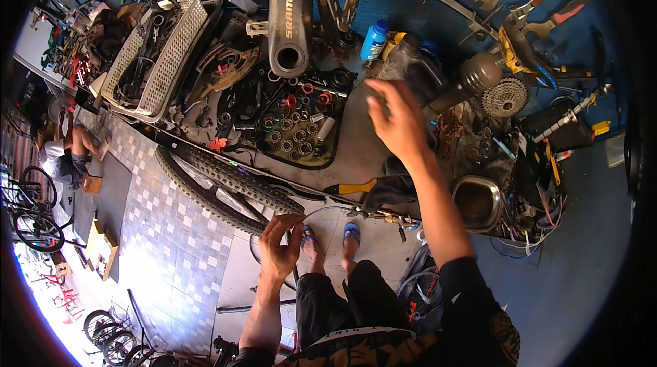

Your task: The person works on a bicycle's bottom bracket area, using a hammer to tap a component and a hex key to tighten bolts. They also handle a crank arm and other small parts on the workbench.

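Note:
My right hand [398, 119] is stretched out over the cluttered workbench [356, 148], fingers apart and holding nothing, close to a dark plastic bottle [410, 62]. My left hand [279, 247] is low, beside a knobby bicycle tyre [226, 185] on its wheel, fingers curled with thumb and fingertips near each other. What, if anything, it pinches is too small to tell. My feet in blue sandals [350, 233] stand on the tiled floor below.
A black tray of bearings and small rings [294, 131], a white plastic basket [164, 59], a large crank arm [289, 18], a blue bottle [374, 38], a cassette sprocket [504, 98], a metal bowl [477, 203], pliers and wrenches crowd the bench. A person sits at far left by bicycles.

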Demonstrator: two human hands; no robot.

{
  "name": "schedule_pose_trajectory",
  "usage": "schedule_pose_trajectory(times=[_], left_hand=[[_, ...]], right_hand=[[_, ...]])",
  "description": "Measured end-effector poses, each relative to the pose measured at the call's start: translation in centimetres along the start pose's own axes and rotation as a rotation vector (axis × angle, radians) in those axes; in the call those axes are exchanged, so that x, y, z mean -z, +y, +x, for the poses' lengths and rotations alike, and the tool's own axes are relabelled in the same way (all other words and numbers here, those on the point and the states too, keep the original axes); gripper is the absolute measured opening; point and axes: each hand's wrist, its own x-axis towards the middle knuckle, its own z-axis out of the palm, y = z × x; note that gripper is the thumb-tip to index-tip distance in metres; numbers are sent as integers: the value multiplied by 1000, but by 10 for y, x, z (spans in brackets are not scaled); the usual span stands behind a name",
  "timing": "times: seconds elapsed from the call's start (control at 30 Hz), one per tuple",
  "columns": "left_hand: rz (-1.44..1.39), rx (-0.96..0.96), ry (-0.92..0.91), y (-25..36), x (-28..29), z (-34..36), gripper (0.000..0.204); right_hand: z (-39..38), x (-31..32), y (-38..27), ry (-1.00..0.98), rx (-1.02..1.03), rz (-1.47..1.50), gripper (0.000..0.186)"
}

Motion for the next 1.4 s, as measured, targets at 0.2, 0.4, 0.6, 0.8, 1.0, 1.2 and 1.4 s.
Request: schedule_pose_trajectory(times=[0.2,0.4,0.6,0.8,1.0,1.2,1.4], left_hand=[[37,8,42,-3,9,-7,19],[28,35,85,-14,18,-16,17],[32,47,90,-24,23,-19,16],[38,66,70,-27,22,-18,16],[34,70,67,-30,22,-19,17],[30,93,69,-36,26,-21,17],[45,103,62,-39,29,-22,17]], right_hand=[[68,-82,48,-463,-56,-217,55],[95,-101,71,-800,-120,-394,68],[101,-86,76,-708,-182,-157,62],[109,-83,74,-523,-261,-135,67],[112,-88,74,-721,-376,-181,75],[104,-97,81,-813,-327,-325,86],[109,-117,72,-458,-77,-187,47]])
